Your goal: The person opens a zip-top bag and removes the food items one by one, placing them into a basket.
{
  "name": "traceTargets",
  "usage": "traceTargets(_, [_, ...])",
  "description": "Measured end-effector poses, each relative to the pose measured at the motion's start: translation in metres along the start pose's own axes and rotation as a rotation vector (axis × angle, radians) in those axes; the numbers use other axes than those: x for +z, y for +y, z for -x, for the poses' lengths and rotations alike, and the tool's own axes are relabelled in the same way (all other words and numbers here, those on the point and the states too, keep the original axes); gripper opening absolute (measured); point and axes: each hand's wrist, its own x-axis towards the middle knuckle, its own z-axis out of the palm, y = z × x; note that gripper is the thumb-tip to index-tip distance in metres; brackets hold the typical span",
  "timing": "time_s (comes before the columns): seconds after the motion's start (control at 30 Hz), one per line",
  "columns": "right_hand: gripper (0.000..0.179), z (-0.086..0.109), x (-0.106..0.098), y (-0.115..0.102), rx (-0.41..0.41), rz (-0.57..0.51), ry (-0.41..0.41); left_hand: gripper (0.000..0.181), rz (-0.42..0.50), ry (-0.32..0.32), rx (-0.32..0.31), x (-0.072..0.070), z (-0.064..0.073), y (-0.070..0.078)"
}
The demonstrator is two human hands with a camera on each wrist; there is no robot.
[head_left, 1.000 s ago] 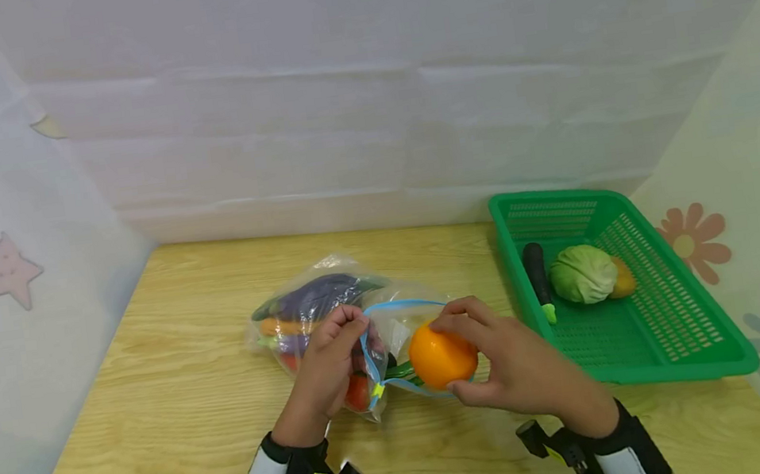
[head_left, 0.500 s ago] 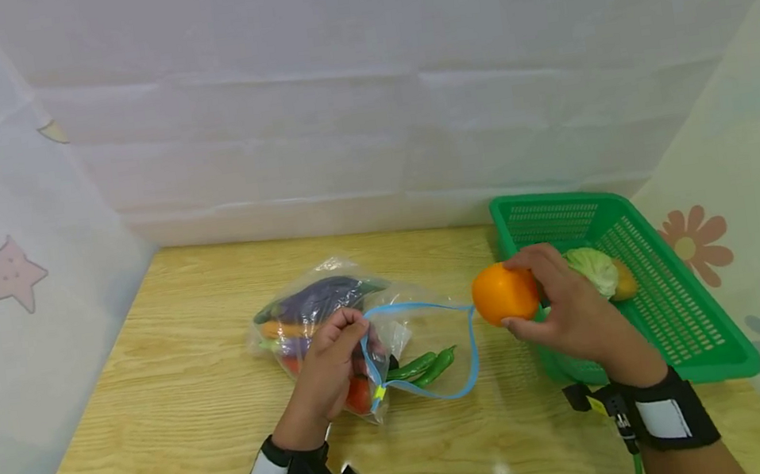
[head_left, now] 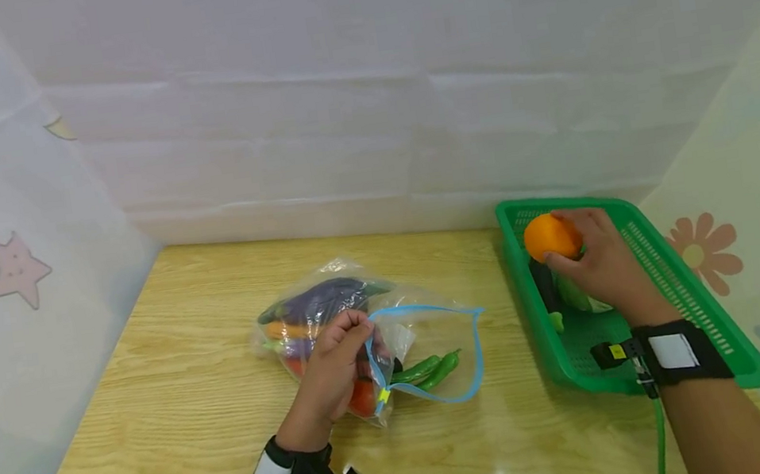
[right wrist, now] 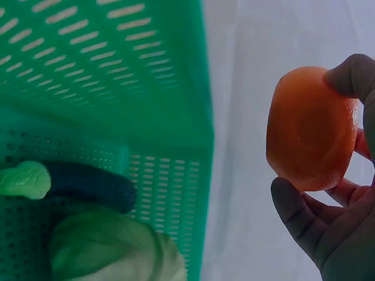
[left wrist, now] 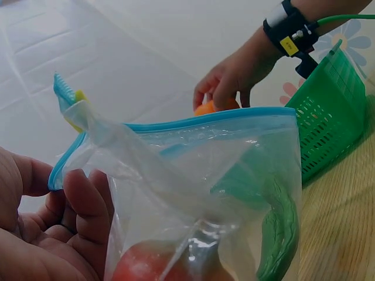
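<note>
The right hand (head_left: 595, 261) held an orange (head_left: 551, 237) with thumb and fingers curled round it, above the far end of the green basket (head_left: 718, 340); the right wrist view showed the fruit (right wrist: 310, 129) cupped between a fingertip on top and fingers (right wrist: 299, 216) beneath, clear of the basket wall (right wrist: 170, 170). The left hand (head_left: 333, 371) pinched the blue zip edge of a clear plastic bag (head_left: 428, 327) lying on the wooden table (head_left: 177, 392), its fingers closed on the film near the yellow slider; in the left wrist view the fingers (left wrist: 82, 205) gripped the bag (left wrist: 234, 170) just below the blue strip, and the mouth stood open. Inside the bag lay green chillies (head_left: 429, 369) near the mouth, a red tomato (head_left: 361, 398) beside the left hand, and further in a purple eggplant (head_left: 319, 299) over a carrot (head_left: 284, 331). In the basket a dark cucumber (right wrist: 88, 184) with a pale green tip lay beside a cabbage (right wrist: 111, 249), both plain in the right wrist view, while from the head camera the right hand covered most of the cabbage. The left wrist view showed the chilli (left wrist: 281, 228) and tomato (left wrist: 146, 269) through the film, with the right hand (left wrist: 234, 73) and the orange (left wrist: 214, 108) beyond the bag's rim, near the basket (left wrist: 328, 123).
</note>
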Motion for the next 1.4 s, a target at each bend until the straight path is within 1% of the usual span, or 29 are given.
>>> traceTargets(0.1, [0.062, -0.006, 0.003, 0.009, 0.068, 0.027, -0.066, 0.013, -0.006, 0.002, 0.002, 0.001, 0.000, -0.001])
traceTargets(0.2, [0.067, -0.013, 0.010, 0.017, 0.117, 0.073, -0.110, 0.015, -0.023, -0.007, -0.006, 0.002, 0.000, -0.002])
traceTargets(0.27, [0.068, -0.017, 0.014, 0.021, 0.143, 0.102, -0.113, 0.015, -0.032, -0.012, -0.012, 0.002, -0.001, -0.002])
traceTargets(0.37, [0.067, -0.020, 0.019, 0.024, 0.166, 0.136, -0.092, 0.015, -0.035, -0.020, -0.019, 0.003, -0.002, -0.002])
traceTargets(0.47, [0.064, -0.021, 0.023, 0.028, 0.163, 0.157, -0.069, 0.014, -0.033, -0.022, -0.019, 0.004, -0.002, -0.001])
traceTargets(0.57, [0.056, -0.021, 0.027, 0.035, 0.139, 0.189, -0.066, 0.013, -0.030, -0.025, -0.017, 0.005, -0.002, 0.000])
traceTargets(0.73, [0.038, -0.019, 0.035, 0.045, 0.076, 0.241, -0.090, 0.013, -0.024, -0.027, -0.009, 0.005, -0.002, 0.000])
traceTargets(0.83, [0.032, -0.017, 0.038, 0.048, 0.049, 0.252, -0.121, 0.013, -0.019, -0.031, -0.001, 0.005, -0.003, 0.000])
traceTargets(0.93, [0.029, -0.015, 0.041, 0.048, 0.036, 0.262, -0.162, 0.013, -0.017, -0.034, 0.005, 0.005, -0.003, 0.000])
traceTargets(1.1, [0.028, -0.012, 0.043, 0.046, 0.038, 0.274, -0.236, 0.013, -0.022, -0.030, 0.004, 0.004, -0.003, 0.000])
traceTargets(1.3, [0.037, -0.012, 0.042, 0.043, 0.055, 0.284, -0.336, 0.014, -0.020, -0.024, -0.022, 0.005, -0.003, 0.000])
traceTargets(1.4, [0.040, -0.013, 0.040, 0.042, 0.054, 0.280, -0.365, 0.014, -0.021, -0.026, -0.030, 0.005, -0.002, -0.001])
